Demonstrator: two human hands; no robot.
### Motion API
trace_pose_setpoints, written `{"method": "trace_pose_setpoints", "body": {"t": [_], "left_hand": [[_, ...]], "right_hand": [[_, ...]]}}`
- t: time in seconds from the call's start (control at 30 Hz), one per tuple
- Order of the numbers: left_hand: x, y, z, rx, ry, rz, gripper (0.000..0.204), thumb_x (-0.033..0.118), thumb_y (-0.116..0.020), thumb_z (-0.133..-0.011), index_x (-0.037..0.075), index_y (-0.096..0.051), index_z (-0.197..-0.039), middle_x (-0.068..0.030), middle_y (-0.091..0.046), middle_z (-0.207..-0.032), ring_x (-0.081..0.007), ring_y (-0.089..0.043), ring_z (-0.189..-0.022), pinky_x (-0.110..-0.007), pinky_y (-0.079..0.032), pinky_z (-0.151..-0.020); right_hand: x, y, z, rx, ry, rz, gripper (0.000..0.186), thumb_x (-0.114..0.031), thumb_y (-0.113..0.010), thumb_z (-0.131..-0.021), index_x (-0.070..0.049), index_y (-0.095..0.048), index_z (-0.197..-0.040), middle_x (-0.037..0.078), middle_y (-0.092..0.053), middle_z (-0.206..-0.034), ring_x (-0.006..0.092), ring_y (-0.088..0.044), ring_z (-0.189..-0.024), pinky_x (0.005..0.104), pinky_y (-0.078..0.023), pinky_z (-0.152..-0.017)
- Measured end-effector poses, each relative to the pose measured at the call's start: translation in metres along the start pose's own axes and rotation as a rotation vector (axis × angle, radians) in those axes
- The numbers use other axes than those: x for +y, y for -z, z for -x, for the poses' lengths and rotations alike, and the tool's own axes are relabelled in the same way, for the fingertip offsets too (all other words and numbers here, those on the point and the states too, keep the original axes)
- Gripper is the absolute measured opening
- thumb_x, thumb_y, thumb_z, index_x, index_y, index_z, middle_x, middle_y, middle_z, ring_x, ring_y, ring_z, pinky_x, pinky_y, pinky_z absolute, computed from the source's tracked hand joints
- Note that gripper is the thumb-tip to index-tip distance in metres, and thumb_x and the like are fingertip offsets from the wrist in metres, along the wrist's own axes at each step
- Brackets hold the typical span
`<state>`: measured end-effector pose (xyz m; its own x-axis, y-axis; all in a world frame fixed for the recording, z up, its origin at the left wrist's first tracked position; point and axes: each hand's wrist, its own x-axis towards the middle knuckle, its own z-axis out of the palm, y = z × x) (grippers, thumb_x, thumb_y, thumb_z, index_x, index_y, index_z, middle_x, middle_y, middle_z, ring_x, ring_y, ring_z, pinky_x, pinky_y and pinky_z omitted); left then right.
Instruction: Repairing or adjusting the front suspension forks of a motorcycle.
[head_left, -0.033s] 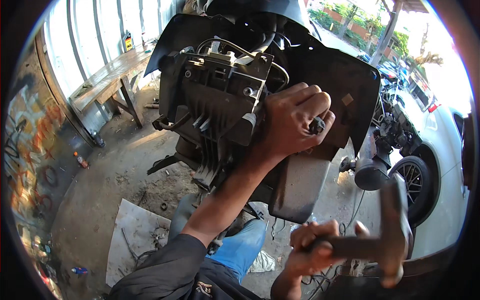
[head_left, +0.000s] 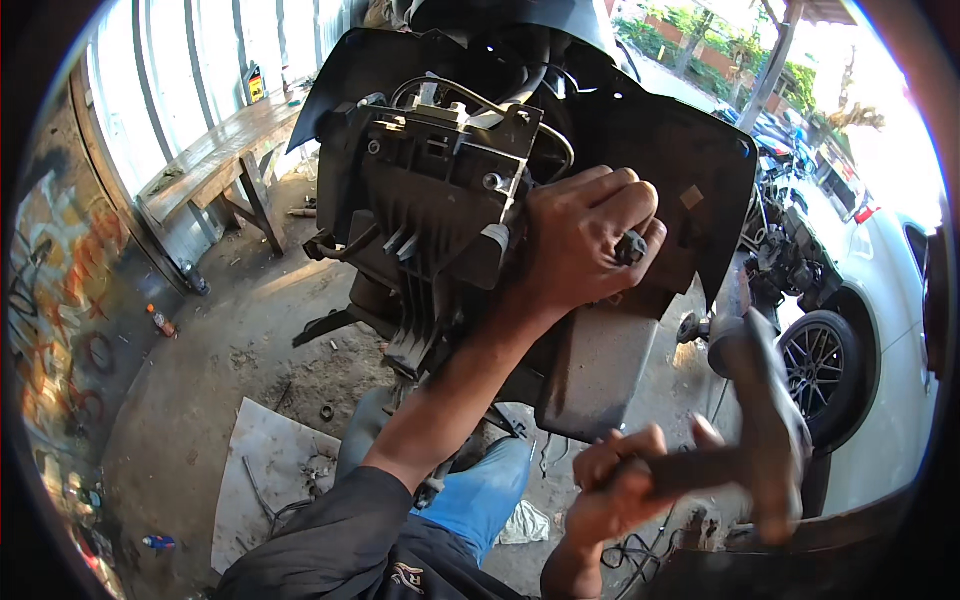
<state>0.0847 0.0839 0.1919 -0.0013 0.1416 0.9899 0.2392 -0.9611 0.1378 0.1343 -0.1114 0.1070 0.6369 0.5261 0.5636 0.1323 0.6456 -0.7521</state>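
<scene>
In front of me stands a partly stripped motorbike body (head_left: 430, 195), dark and dusty, with black panels and thin cables showing. My left hand (head_left: 585, 240) is closed in a fist against its right side, around a short dark metal tool (head_left: 630, 247) whose blunt end pokes out between thumb and fingers. The tool's other end is hidden. Lower right, my right hand (head_left: 625, 485) grips the handle of a hammer (head_left: 770, 430). The hammer's head is blurred by motion, apart from the tool and the bike. A grey lower panel (head_left: 600, 375) hangs between my two hands.
A wooden bench (head_left: 215, 150) stands by the corrugated wall at back left, with a bottle (head_left: 255, 84) on it. A pale sheet (head_left: 265, 480) lies on the floor at lower left. To the right are a white car (head_left: 885, 330) and a cable (head_left: 640, 560).
The hammer and my right hand have moved up and a little left, the hammer head tilting. My left hand stays in place on the tool.
</scene>
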Motion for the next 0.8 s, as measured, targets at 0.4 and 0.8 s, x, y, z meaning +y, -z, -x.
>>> {"method": "trace_pose_setpoints", "body": {"t": [0.4, 0.8], "left_hand": [[0.001, -0.009, -0.004, 0.013, -0.003, 0.031, 0.018, 0.007, -0.068, -0.07, 0.007, -0.05, -0.069, -0.0044, -0.049, -0.065, -0.0195, -0.052, -0.054, -0.032, -0.042, -0.05], [-0.004, -0.003, 0.001, -0.032, 0.03, 0.002, 0.018, 0.011, -0.068, -0.071, 0.008, -0.05, -0.069, -0.0062, -0.048, -0.064, -0.0243, -0.054, -0.054, -0.036, -0.042, -0.05]], "right_hand": [[-0.025, 0.035, -0.016, -0.046, -0.1, -0.409, 0.058, -0.05, -0.053, -0.094, -0.002, -0.039, -0.124, 0.005, -0.043, -0.058, 0.0124, -0.038, -0.041, 0.0246, -0.03, -0.035], [-0.019, 0.016, -0.016, -0.105, 0.079, -0.007, 0.065, -0.051, -0.049, -0.098, -0.009, -0.021, -0.137, 0.006, -0.036, -0.051, 0.0114, -0.033, -0.032, 0.0253, -0.023, -0.027]]}}
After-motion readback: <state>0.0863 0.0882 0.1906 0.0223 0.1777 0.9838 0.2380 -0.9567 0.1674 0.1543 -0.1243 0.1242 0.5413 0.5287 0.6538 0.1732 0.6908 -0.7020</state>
